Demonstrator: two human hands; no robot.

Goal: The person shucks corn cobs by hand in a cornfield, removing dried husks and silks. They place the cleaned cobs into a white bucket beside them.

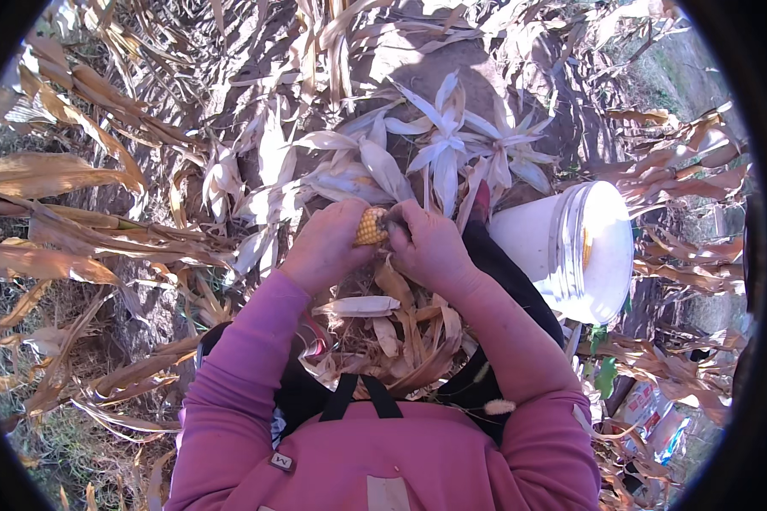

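Between my two hands is an ear of yellow corn (370, 227) with its kernels bare. My left hand (331, 243) is closed around the ear from the left. The fingers of my right hand (429, 246) pinch its right end, where something dark shows; the fingertips partly hide it. Just beyond my hands lie pale corn husks (383, 160), one partly opened around yellow kernels. Peeled husks (446, 137) fan out farther off. A single closed pale husk (356, 306) lies nearer my body.
A white plastic bucket (530, 223) lies tilted at the right, its mouth turned right, with some yellow corn inside. Dry corn stalks and leaves (57, 236) cover the ground at both sides. Printed bags (645, 409) lie at the lower right. My dark-trousered legs flank loose husks.
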